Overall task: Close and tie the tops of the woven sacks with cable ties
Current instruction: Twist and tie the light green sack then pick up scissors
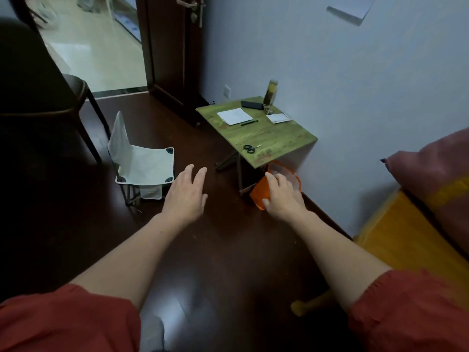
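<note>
My left hand point(186, 193) is stretched out over the dark floor, palm down, fingers apart, holding nothing. My right hand point(283, 196) reaches forward in front of an orange bin point(258, 193) with a clear liner that stands on the floor under the corner of the small green table point(279, 138). Its fingers are spread and lie over the bin's rim in the picture; whether they touch it I cannot tell. No woven sack or cable tie shows clearly. Black-handled scissors point(250, 149) lie near the table's front edge.
On the table lie a white paper point(233, 116), a pen point(249, 122), a black case point(251, 105), a card point(278, 118) and a bottle point(270, 94). A white folding stool point(144, 163) stands left, a dark chair point(50, 107) beyond. A yellow bed with a pillow point(436, 171) is right.
</note>
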